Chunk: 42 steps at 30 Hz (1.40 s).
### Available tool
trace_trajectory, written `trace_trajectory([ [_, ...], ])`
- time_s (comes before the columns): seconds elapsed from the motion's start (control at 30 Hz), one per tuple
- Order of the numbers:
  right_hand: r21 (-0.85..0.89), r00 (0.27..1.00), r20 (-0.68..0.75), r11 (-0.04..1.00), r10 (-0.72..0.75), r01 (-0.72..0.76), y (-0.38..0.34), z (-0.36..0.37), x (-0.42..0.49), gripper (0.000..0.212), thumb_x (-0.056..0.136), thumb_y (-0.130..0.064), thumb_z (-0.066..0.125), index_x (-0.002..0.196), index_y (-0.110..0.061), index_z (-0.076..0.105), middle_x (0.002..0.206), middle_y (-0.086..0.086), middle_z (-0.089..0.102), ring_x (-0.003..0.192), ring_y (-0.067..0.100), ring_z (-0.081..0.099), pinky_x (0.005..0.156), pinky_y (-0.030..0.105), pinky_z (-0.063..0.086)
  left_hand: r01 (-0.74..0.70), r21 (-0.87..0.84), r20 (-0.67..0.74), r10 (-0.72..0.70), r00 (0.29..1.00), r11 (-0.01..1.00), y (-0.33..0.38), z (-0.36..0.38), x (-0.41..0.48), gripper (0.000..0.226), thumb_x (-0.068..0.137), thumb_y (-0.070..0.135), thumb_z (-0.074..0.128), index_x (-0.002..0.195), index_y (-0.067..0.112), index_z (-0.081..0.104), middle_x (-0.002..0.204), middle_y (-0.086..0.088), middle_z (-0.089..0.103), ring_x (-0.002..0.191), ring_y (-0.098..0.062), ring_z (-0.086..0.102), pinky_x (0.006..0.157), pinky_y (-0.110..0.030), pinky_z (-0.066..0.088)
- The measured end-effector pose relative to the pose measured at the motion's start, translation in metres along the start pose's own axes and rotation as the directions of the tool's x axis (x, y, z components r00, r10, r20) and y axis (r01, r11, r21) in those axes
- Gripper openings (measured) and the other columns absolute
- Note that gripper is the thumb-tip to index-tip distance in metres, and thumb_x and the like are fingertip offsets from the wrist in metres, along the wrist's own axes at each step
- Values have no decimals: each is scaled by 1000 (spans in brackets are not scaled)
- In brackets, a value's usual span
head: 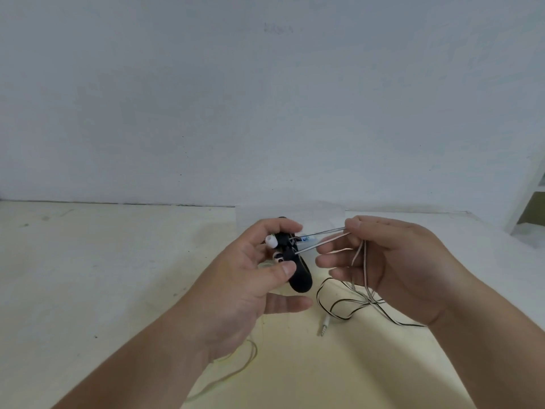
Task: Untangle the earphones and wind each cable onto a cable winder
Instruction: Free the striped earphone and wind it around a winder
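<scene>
My left hand (253,278) grips a black cable winder (295,261) above the table, with two white earbuds (272,246) pressed against it near my fingers. Two strands of black-and-white earphone cable (318,240) stretch taut from the winder to my right hand (392,261), which pinches them between thumb and fingers. The rest of that cable (348,305) hangs from my right hand and lies looped on the table, ending in a silver jack plug (323,327). A second, pale yellow-green cable (233,376) lies on the table under my left forearm.
The cream table (103,276) meets a pale wall at its far edge. A clear plastic box (295,219) with a small blue item stands behind my hands. A white shelf unit (528,202) is at the far right.
</scene>
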State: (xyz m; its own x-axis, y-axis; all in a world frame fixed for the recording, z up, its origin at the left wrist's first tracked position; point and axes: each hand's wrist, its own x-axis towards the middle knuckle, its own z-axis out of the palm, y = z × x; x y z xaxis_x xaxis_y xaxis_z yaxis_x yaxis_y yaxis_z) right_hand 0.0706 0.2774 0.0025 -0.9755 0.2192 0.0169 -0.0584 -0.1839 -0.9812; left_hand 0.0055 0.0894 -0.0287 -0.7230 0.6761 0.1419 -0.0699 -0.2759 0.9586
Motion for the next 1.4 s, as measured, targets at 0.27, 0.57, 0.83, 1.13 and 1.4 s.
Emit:
trace_trajectory([
  [0.27,-95,997,-66,995,26,-33,0,-6,2,22,85,-20,60,70,-10,47,65,13,56,43,21,40,44,27,33,-47,-90,33,50,998,995,3,1,0,60,84,-5,63,125,39,63,98,-13,59,77,-21,64,69,-35,58],
  [0.57,31,988,154,1000,-2,-3,2,5,-4,17,81,-15,56,73,-2,64,106,27,72,94,41,72,73,41,60,-3,-188,-22,-1,1000,982,5,-2,1,59,72,-6,74,120,28,65,89,-9,69,71,-23,65,62,-32,58],
  [0.83,-110,947,321,993,0,37,6,2,-5,22,85,-18,57,65,-10,56,99,27,70,82,36,70,69,37,57,25,-50,-210,-35,977,998,5,3,2,21,100,22,51,110,30,68,80,-4,63,59,-14,53,44,-27,45],
  [1.13,-301,947,321,946,-19,121,2,-6,-5,26,86,-24,56,63,-12,55,61,11,54,47,20,41,48,23,35,62,-30,-252,-67,965,998,5,0,2,22,101,11,50,117,14,64,101,-7,77,81,-25,57,50,-33,54],
  [1.4,-183,979,167,972,-119,149,-3,-10,-2,13,78,-13,66,65,-9,66,57,4,38,49,17,28,52,30,16,87,120,-188,-63,980,989,0,0,0,33,96,4,57,101,29,78,91,-9,64,78,-25,69,59,-40,58],
])
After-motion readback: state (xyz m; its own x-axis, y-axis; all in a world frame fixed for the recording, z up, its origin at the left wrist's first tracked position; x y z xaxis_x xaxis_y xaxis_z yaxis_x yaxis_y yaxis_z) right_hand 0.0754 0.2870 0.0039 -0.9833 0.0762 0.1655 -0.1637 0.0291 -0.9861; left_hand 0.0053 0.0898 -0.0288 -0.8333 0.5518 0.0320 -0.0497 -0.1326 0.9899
